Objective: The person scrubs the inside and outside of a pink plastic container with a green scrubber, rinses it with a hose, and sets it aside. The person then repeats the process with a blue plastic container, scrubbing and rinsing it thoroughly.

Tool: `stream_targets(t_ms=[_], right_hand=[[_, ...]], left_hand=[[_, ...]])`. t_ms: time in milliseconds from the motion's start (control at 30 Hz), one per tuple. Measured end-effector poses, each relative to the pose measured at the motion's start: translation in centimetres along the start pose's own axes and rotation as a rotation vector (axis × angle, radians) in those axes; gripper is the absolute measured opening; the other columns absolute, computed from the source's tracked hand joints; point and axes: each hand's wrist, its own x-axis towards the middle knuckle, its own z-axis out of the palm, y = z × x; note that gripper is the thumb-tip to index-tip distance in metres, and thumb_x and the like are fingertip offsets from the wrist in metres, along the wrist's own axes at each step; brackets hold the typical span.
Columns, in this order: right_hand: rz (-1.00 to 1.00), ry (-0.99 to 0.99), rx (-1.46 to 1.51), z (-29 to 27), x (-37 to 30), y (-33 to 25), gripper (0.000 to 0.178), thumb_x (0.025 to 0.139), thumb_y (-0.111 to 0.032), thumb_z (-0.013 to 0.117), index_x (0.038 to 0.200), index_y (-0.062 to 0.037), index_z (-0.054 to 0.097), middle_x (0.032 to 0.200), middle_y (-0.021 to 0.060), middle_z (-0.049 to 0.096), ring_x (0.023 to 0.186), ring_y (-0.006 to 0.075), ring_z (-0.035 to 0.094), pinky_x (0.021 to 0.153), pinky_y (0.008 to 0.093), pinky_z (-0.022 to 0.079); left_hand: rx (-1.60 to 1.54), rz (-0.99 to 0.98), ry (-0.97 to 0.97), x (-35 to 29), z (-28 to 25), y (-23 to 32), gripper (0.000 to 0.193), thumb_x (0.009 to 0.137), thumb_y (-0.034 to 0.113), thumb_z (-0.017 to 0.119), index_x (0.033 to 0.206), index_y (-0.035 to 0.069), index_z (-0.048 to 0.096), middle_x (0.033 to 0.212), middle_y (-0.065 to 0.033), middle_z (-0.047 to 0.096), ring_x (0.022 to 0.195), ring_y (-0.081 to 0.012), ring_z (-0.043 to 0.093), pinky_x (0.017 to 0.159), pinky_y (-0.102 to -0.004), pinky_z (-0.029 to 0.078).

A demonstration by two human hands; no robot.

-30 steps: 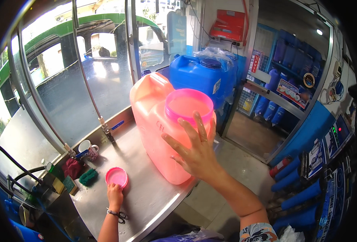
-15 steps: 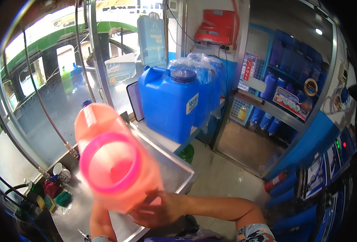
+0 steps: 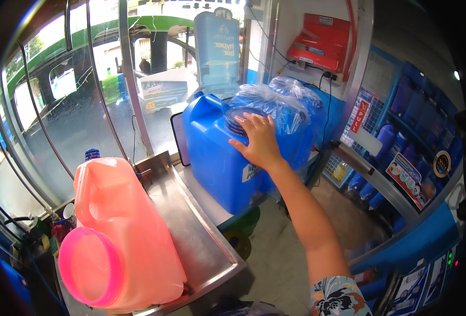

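My right hand [image 3: 257,141] reaches forward onto the wide dark-blue screw lid [image 3: 234,125] of a blue water jug [image 3: 212,163]. Its fingers are spread over the lid, with the thumb apart at the near side. To the left, a translucent pink-orange water jug [image 3: 138,237] rests on the steel counter. It has a wide bright-pink round rim [image 3: 114,263] toward me and a small dark-blue spout cap [image 3: 92,154] at the far end. My left hand does not show; the pink jug's near side fills that area.
Another blue jug under clear plastic wrap [image 3: 291,110] stands right behind the first. The steel sink counter [image 3: 191,216] has a raised edge. Hoses [image 3: 102,89] hang before the window. A glass door [image 3: 380,174] with shelved blue containers is at right.
The pink jug was held in both hands; now it stands lower left on the counter. My right hand has let go of it and moved up and forward to the blue jug's lid.
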Motion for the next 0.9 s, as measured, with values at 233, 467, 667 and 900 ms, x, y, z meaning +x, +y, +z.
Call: stream_targets(t_ms=[233, 467, 667, 900], right_hand=[[0.074, -0.145, -0.057, -6.3, -2.1, -4.1, 0.06, 0.082, -0.056, 0.066, 0.116, -0.0066, 0.064, 0.109, 0.0159, 0.063, 0.105, 0.0321, 0.056, 0.097, 0.0528, 0.034], [0.154, -0.362, 0.245, -2.2, 6.3, 0.2, 0.06, 0.073, -0.045, 0.075, 0.118, -0.007, 0.064, 0.102, 0.0231, 0.068, 0.105, 0.0391, 0.063, 0.088, 0.0454, 0.05], [0.273, -0.501, 0.252, -7.1, 1.6, 3.6, 0.045, 0.072, -0.036, 0.076, 0.104, -0.0058, 0.068, 0.095, 0.0177, 0.07, 0.09, 0.0344, 0.068, 0.08, 0.042, 0.052], [0.602, -0.031, 0.408, -15.5, -18.9, 4.6, 0.033, 0.075, -0.009, 0.077, 0.104, 0.0045, 0.065, 0.087, 0.0147, 0.07, 0.081, 0.0208, 0.066, 0.077, 0.0343, 0.051]], left_hand=[[0.013, -0.14, 0.064, -5.0, -2.8, -0.7, 0.026, 0.088, 0.013, 0.057, 0.111, 0.008, 0.067, 0.105, -0.0152, 0.065, 0.106, -0.0316, 0.057, 0.098, -0.0394, 0.042], [-0.008, -0.198, 0.085, -8.6, -4.0, -0.9, 0.027, 0.089, 0.014, 0.057, 0.114, 0.008, 0.065, 0.107, -0.0154, 0.064, 0.107, -0.0312, 0.057, 0.098, -0.0393, 0.042], [-0.033, -0.221, 0.088, -9.9, -3.6, -0.8, 0.029, 0.09, 0.016, 0.057, 0.116, 0.008, 0.064, 0.109, -0.0156, 0.063, 0.108, -0.0309, 0.056, 0.099, -0.0392, 0.042], [-0.04, -0.202, 0.082, -8.9, -2.7, -0.5, 0.03, 0.091, 0.017, 0.056, 0.119, 0.008, 0.062, 0.111, -0.0158, 0.063, 0.108, -0.0305, 0.056, 0.099, -0.0392, 0.042]])
